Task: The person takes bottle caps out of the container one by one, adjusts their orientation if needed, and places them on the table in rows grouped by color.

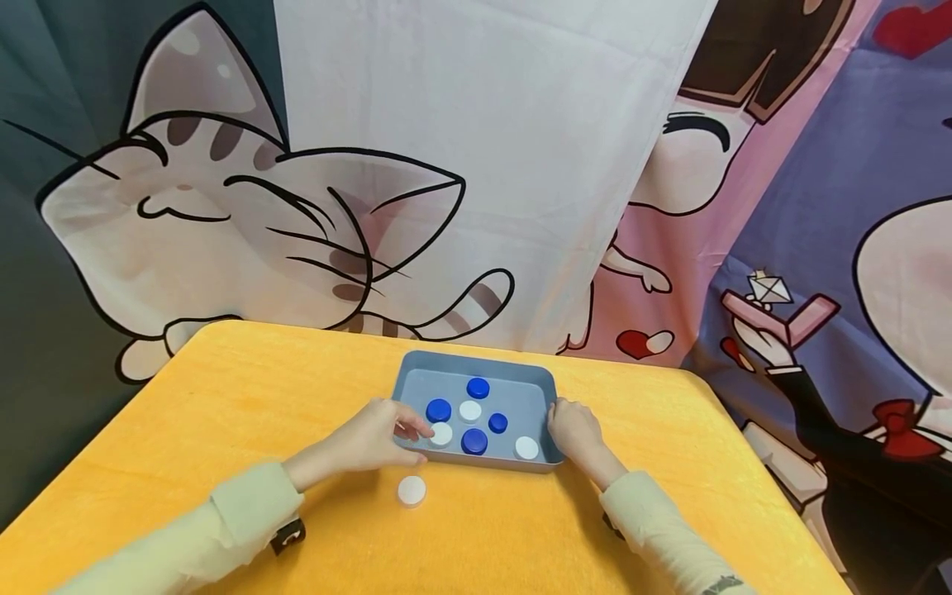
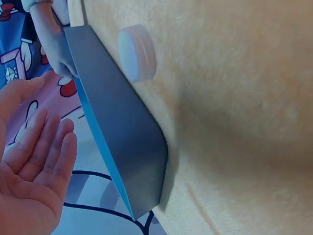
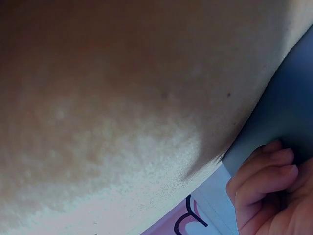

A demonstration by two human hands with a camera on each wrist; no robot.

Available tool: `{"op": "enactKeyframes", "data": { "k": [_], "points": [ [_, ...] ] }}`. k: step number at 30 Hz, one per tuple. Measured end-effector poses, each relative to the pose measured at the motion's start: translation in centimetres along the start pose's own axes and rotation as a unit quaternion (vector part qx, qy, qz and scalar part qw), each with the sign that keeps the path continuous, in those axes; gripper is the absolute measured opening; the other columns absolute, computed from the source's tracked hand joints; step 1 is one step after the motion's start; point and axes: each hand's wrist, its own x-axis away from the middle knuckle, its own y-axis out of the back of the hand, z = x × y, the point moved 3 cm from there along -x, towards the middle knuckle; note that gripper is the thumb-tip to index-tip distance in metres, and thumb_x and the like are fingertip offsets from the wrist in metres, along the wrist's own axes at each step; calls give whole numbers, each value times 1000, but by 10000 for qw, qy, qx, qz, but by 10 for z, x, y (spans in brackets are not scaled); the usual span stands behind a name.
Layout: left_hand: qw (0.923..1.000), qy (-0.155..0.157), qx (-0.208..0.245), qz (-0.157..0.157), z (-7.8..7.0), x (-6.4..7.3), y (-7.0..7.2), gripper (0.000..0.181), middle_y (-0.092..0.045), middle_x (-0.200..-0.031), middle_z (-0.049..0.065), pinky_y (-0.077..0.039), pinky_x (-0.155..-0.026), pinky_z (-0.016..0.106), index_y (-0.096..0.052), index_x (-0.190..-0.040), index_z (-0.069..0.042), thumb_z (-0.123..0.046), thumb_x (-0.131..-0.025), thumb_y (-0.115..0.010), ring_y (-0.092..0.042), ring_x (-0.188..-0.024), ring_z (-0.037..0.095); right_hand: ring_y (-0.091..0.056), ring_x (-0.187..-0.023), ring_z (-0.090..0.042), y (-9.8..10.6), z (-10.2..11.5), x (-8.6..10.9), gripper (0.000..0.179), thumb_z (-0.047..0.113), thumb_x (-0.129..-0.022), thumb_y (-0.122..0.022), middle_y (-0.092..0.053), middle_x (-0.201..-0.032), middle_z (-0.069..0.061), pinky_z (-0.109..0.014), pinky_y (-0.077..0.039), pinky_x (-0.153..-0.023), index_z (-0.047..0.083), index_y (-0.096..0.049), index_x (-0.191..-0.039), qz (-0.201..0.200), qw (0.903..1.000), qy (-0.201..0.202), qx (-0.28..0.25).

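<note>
A shallow grey-blue tray [image 1: 521, 397] lies on the table with several blue bottle caps [image 1: 474, 441] and three white bottle caps [image 1: 526, 448] in it. My left hand [image 1: 379, 434] hovers at the tray's front left corner, fingertips near a white cap [image 1: 440, 435] inside. In the left wrist view that hand [image 2: 36, 171] has loosely bent fingers and an empty palm. My right hand [image 1: 576, 431] grips the tray's right rim; in the right wrist view its fingers [image 3: 264, 183] curl against the tray wall [image 3: 274, 122]. Another white cap [image 1: 411, 491] with a ridged side lies before the tray.
A yellow cloth covers the table [image 1: 245, 397]. Behind it hangs a curtain [image 1: 476, 124] with cartoon figures, close to the table's back edge.
</note>
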Motion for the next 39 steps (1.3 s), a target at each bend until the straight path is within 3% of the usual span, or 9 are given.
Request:
{"op": "enactKeyframes", "data": {
  "k": [10,17,27,39],
  "points": [
    [9998,-35,-38,-169,-1,-20,9,30,-73,-99,11,-57,-80,28,-73,-100,-4,-19,-75,-80,-69,-89,25,-62,-64,-28,-1,0,-1,29,19,-98,-49,-64,-74,-18,-40,-54,-59,-6,-65,-92,51,9999,-115,-7],
    [9998,-10,3,-183,3,-35,16,33,-72,-104,13,-56,-84,34,-72,-103,-3,-20,-76,-80,-68,-95,30,-63,-65,-30,-1,-1,-1,29,18,-98,-49,-65,-74,-19,-42,-54,-59,-6,-65,-91,-17,10000,-61,-4],
    [9998,-15,-45,-218,19,-54,22,34,-71,-108,10,-53,-91,36,-71,-106,-7,-19,-76,-80,-66,-101,23,-63,-64,-29,-1,0,0,30,18,-98,-49,-66,-74,-18,-42,-54,-60,-5,-66,-90,-27,9999,-85,-71],
    [9996,184,-199,51,43,-68,19,39,-71,-111,10,-53,-93,39,-69,-111,-2,-17,-77,-79,-64,-103,25,-64,-67,-32,-1,0,0,30,18,-98,-48,-65,-75,-20,-44,-53,-60,-5,-65,-89,-63,10000,1,-38]
  ]
}}
